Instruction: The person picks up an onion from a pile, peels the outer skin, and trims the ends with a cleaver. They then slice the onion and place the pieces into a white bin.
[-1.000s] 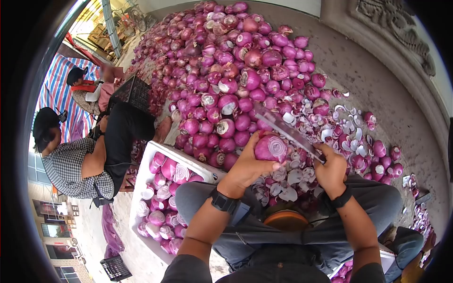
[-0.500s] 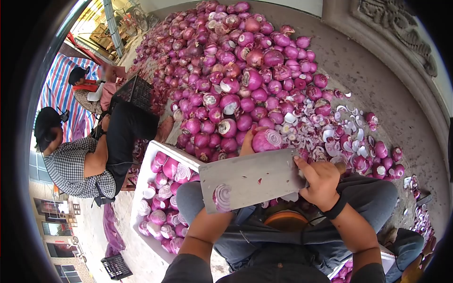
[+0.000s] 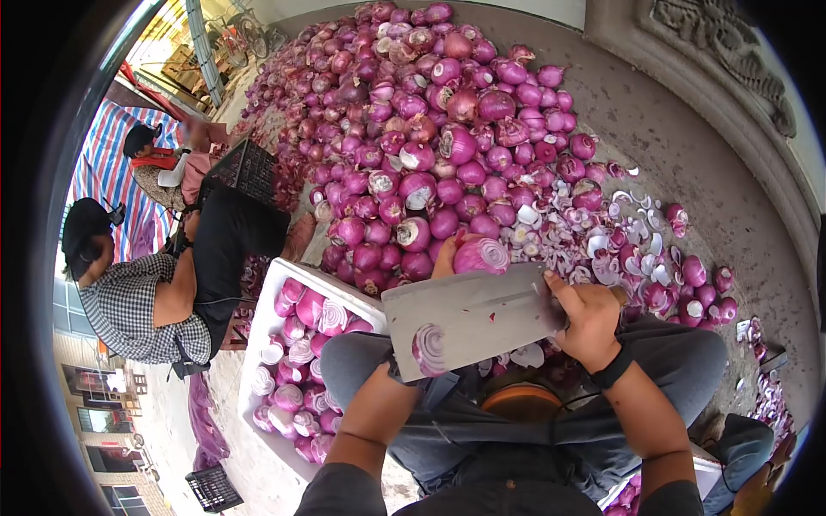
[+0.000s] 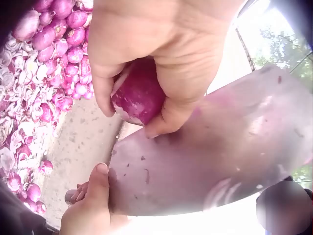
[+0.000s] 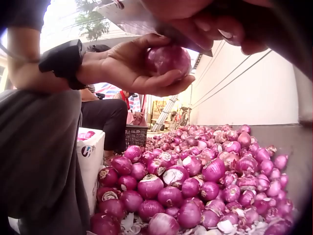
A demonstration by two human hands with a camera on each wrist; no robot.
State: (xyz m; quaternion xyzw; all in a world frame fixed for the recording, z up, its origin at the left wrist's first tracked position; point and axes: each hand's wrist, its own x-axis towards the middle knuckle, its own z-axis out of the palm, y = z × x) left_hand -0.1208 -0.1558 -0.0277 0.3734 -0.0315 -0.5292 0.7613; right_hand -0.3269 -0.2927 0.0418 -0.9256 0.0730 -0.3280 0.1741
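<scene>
The left hand point(image 4: 161, 54) grips a purple onion point(image 4: 139, 93), its fingers curled round the sides; in the head view the onion point(image 3: 482, 255) shows a pale ringed cut face. The right hand point(image 3: 589, 318) holds a wide cleaver point(image 3: 473, 318) by its handle, thumb side near the blade. The blade lies broad side up over the left hand and wrist, its upper edge close against the onion. An onion's rings show on the blade's face. From the right wrist view, the left palm point(image 5: 122, 63) faces up under the onion.
A large heap of onions point(image 3: 370, 155) spreads ahead, with loose skins point(image 3: 551, 224) at its right. A white box point(image 3: 258, 344) of onions stands at the left knee. Two seated people and a black crate point(image 3: 245, 172) are at the left; a wall borders the right.
The cleaver has swung from upright beyond the onion to lying flat over the left hand, then shifted slightly right. The left hand and onion have moved a little up and left.
</scene>
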